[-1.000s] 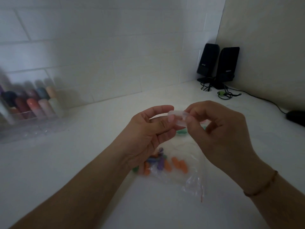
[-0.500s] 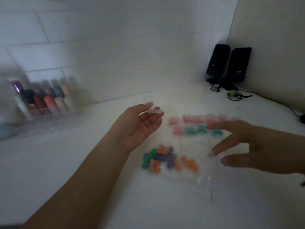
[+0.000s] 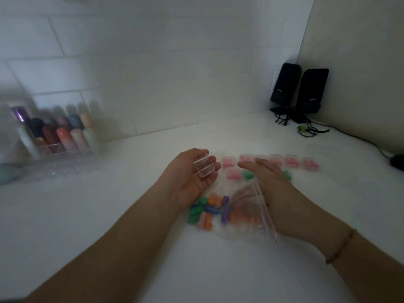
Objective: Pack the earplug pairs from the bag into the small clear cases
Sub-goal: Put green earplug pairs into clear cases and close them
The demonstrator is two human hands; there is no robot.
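**Open case in the left palm, right hand over the bag**

Nearest the camera, two bare forearms reach forward over a white counter (image 3: 91, 215); a thin bracelet (image 3: 341, 248) circles the right wrist. Between the wrists lies the clear plastic bag (image 3: 244, 224), flat on the counter, with loose earplugs (image 3: 209, 209) in green, orange, purple, blue and pink bunched at its left end.

The right hand (image 3: 269, 182) is above the bag's right side, seen back-up, its fingers straight and together, pointing left and forward. Whether it touches the bag's edge or holds anything underneath cannot be told through the blur.

The left hand (image 3: 192, 176) is turned palm up beside it, fingers loosely curled. A small clear case (image 3: 204, 167) rests across those fingers, hinged open so both halves show, with nothing visible inside.

Just beyond the hands, filled cases (image 3: 290, 161) sit in two rows on the counter: pink pairs in the far row, one pink and some green in the near row, partly hidden by the right hand.

Farther back on the left, a clear organiser (image 3: 56, 147) holds upright coloured tubes, blurred. In the far right corner stand two black speakers (image 3: 299, 92) with tangled cables, against a white tiled wall (image 3: 142, 62).
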